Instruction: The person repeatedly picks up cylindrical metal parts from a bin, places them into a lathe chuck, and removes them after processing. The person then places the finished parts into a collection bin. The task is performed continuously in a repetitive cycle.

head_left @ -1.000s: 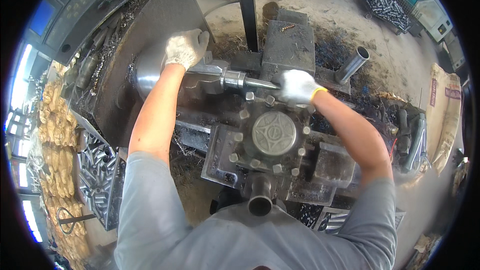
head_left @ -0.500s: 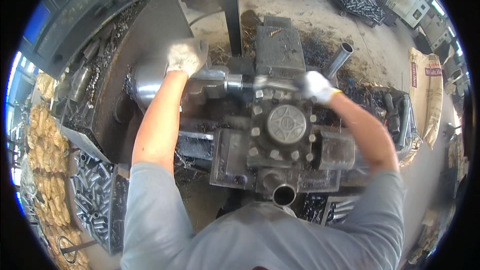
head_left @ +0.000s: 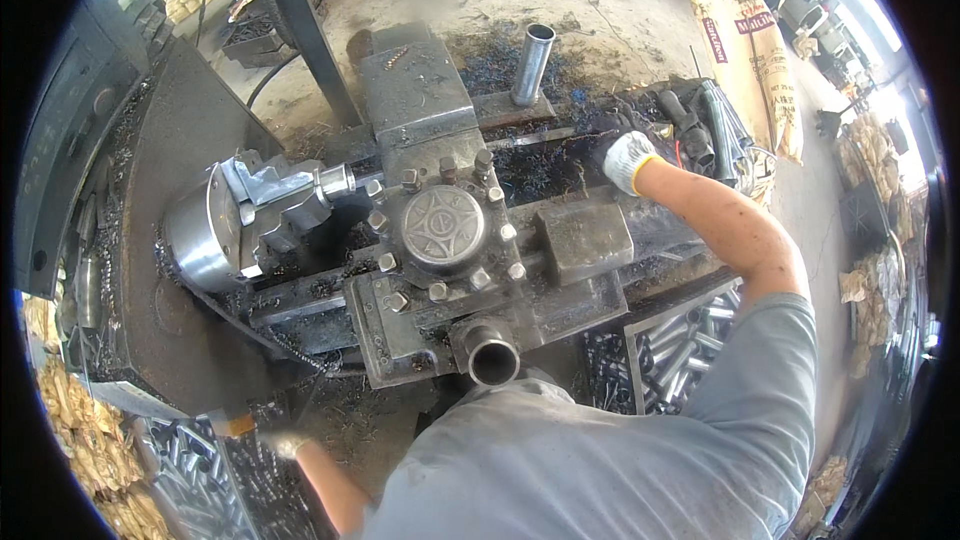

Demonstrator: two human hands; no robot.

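My right hand (head_left: 628, 162), in a white knit glove with a yellow cuff, reaches over the bed of a lathe, right of the tool post (head_left: 443, 228). Its dark fingertips blend into the chips there, so whether they hold anything is unclear. My left hand (head_left: 285, 443), gloved and motion-blurred, is low at the left, beside a bin of metal tubes (head_left: 190, 475); its fingers cannot be made out. On the left, a short bright tube (head_left: 336, 181) sticks out of the lathe chuck (head_left: 205, 230) toward the tool post.
A steel tube (head_left: 533, 65) stands upright behind the bed. Dark tools (head_left: 688, 130) lie right of my right hand, near a paper sack (head_left: 750, 70). Another tray of tubes (head_left: 690, 345) is below my right arm. A dark post (head_left: 305, 30) rises behind the chuck.
My left hand has left the chuck and dropped to the lower left. My right hand has moved right, away from the bar-like handle at the tool post. The view has turned.
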